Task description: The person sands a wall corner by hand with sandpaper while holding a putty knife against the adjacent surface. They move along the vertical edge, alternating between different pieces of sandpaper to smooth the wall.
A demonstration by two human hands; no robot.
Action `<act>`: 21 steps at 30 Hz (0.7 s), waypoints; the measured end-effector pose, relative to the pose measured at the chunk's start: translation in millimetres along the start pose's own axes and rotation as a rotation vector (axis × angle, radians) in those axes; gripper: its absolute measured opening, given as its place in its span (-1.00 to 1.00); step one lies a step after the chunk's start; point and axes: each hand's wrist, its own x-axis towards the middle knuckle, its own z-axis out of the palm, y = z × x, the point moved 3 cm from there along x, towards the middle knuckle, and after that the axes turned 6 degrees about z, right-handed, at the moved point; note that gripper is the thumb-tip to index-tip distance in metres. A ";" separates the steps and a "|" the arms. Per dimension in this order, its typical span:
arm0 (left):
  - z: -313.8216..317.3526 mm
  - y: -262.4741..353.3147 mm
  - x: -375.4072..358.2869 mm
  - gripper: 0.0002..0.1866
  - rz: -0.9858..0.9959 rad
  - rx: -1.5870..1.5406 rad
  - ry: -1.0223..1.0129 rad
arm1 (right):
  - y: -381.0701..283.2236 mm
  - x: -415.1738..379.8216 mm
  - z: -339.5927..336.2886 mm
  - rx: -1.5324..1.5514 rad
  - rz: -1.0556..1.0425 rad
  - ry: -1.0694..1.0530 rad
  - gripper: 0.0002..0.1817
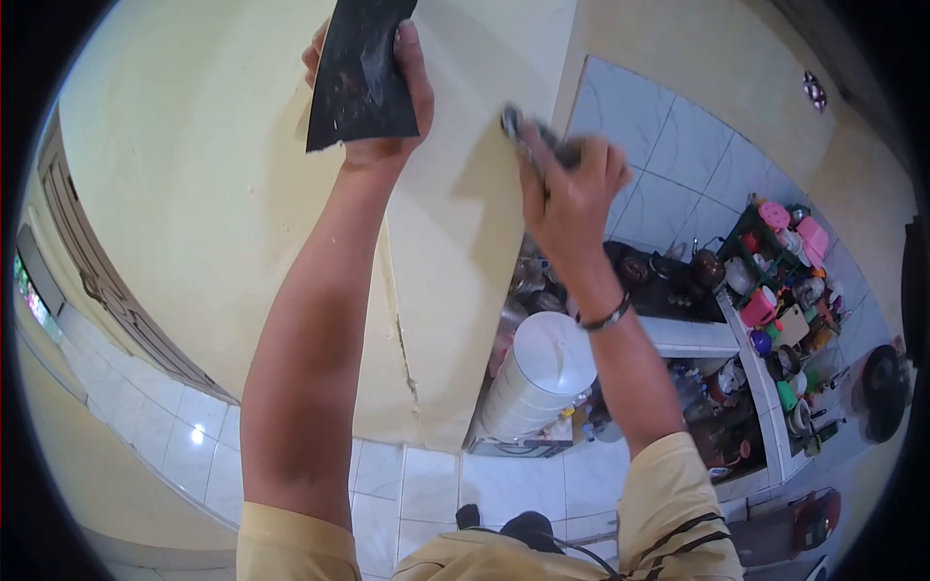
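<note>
A black, slightly curved sheet (363,82) with whitish smears is held upright in my left hand (417,77), fingers round its left edge and thumb on its right. My right hand (576,189) grips a dark tool (542,143), blurred by motion, with its tip close to the cream wall (455,223). Whether the tip touches the wall cannot be made out. A rough crack (402,353) runs down the wall below, between my forearms.
A stack of white buckets (542,373) stands right of the wall's corner. Beyond are a counter (683,337), a rack of colourful kitchenware (775,281) and a red appliance (816,521). A wooden door (116,281) is at left; pale tiles (513,489) cover the floor.
</note>
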 end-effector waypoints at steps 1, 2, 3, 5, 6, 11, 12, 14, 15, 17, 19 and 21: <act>-2.2 2.5 0.4 -0.56 -0.020 -0.019 -0.021 | -2.2 -38.3 -4.5 0.005 0.054 -0.107 -0.51; -3.1 4.9 2.8 -0.54 -0.040 -0.040 -0.037 | -2.6 -93.3 -1.3 0.004 0.048 -0.136 -0.49; -2.4 3.9 4.5 -0.53 -0.054 -0.060 -0.044 | -1.4 -138.8 4.9 0.003 0.037 -0.158 -0.47; 5.7 -11.0 -1.9 -0.57 0.201 0.557 -0.139 | -6.4 -167.7 0.1 -0.013 0.067 -0.181 -0.46; 10.3 -14.7 -7.9 -0.60 0.340 0.857 -0.197 | -9.5 -175.8 -2.5 -0.022 0.094 -0.193 -0.45; 3.2 -8.1 3.7 -0.59 -0.084 -0.086 -0.001 | -10.2 -110.4 4.6 -0.005 0.089 -0.148 -0.44; 3.1 -11.1 0.5 -0.60 -0.104 -0.082 -0.005 | -12.6 -109.2 4.7 0.005 0.104 -0.141 -0.42; 2.5 -9.0 0.9 -0.59 -0.040 -0.031 0.021 | -16.1 -154.1 2.4 0.035 0.148 -0.231 -0.35; 2.3 -7.0 3.5 -0.59 -0.003 -0.009 0.034 | -17.8 -200.4 3.8 0.061 0.176 -0.283 -0.36; 3.0 -7.4 9.2 -0.59 0.079 0.022 0.090 | -17.3 -231.7 12.3 0.062 0.191 -0.319 -0.36; 0.1 -6.6 2.0 -0.58 0.034 0.014 0.069 | -24.5 -252.9 9.0 0.014 0.202 -0.336 -0.35; -1.3 -3.1 6.0 -0.56 -0.104 -0.040 0.015 | -24.6 -224.9 10.4 0.043 0.172 -0.281 -0.36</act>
